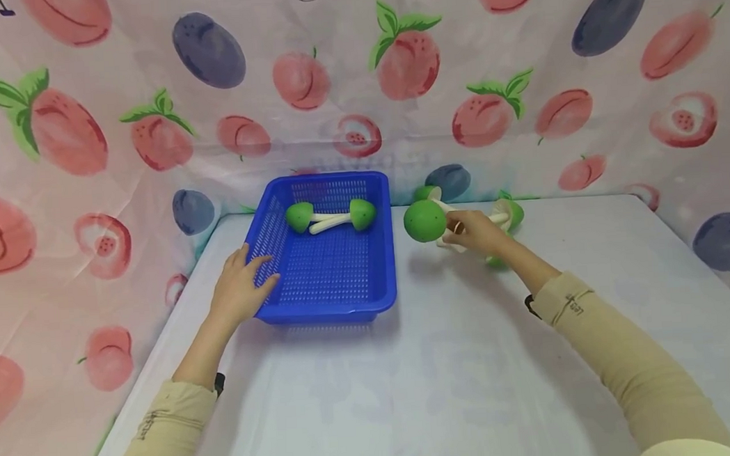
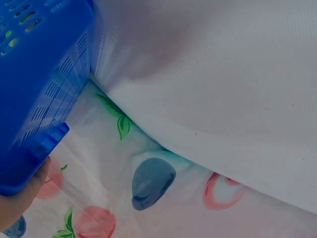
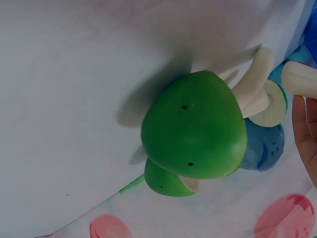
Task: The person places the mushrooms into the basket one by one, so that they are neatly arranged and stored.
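My right hand [image 1: 475, 231] pinches a toy mushroom with a green cap [image 1: 424, 221] by its pale stem, above the table right of the basket. In the right wrist view, that stem's pale end [image 3: 299, 79] shows against the fingers [image 3: 304, 119]; the cap is out of frame there. Straight fingers of my left hand [image 1: 240, 288] rest on the left rim of a blue plastic basket [image 1: 394, 254]; the left wrist view shows a finger [image 2: 29, 191] touching that rim. Two mushrooms [image 1: 300, 218] lie inside the basket, stems crossed.
Near the back edge lie more green-capped mushrooms [image 1: 513, 213], partly hidden behind my right hand. A large green cap [image 3: 195, 126] fills the middle of the right wrist view. Fruit-printed cloth [image 1: 355, 68] rises behind the white table [image 1: 375, 395].
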A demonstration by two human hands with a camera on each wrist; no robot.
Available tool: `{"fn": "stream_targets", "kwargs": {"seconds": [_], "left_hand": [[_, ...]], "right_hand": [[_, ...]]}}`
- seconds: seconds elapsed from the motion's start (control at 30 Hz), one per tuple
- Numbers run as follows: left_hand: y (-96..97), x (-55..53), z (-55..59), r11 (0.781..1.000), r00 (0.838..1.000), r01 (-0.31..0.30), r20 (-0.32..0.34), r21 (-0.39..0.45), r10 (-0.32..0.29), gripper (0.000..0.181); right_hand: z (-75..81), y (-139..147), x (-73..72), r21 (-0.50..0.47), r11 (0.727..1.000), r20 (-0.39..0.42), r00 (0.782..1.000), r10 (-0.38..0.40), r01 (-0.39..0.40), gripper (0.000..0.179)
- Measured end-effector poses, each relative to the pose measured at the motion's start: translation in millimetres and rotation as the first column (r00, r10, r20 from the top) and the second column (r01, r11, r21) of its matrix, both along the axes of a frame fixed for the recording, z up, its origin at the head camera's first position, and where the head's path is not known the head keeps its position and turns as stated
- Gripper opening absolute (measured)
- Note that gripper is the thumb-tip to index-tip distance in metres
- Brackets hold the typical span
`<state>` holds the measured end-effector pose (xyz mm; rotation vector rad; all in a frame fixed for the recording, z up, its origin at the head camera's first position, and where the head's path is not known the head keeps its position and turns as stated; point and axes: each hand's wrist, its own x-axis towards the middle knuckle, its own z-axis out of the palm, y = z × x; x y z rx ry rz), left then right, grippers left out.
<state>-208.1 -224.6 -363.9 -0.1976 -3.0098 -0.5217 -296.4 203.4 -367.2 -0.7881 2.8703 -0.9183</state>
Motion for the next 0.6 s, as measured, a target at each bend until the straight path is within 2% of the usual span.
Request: {"fn": "stream_targets", "kwargs": {"seconds": [0.37, 0.6], "left_hand": [[-2.9, 3.1, -2.8, 1.000, 1.000, -0.016, 0.012, -0.002, 0.016, 0.049], [-2.0, 2.9, -3.6, 1.000, 1.000, -0.012, 0.003, -0.001, 0.012, 0.050]], "right_hand": [[11.4, -11, -0.3, -0.048, 0.999, -0.047, 0.999, 0.013, -0.015, 0.015], [23.5, -21, -5.3, -0.091, 0.996, -0.024, 1.000, -0.009, 0.007, 0.018]]}}
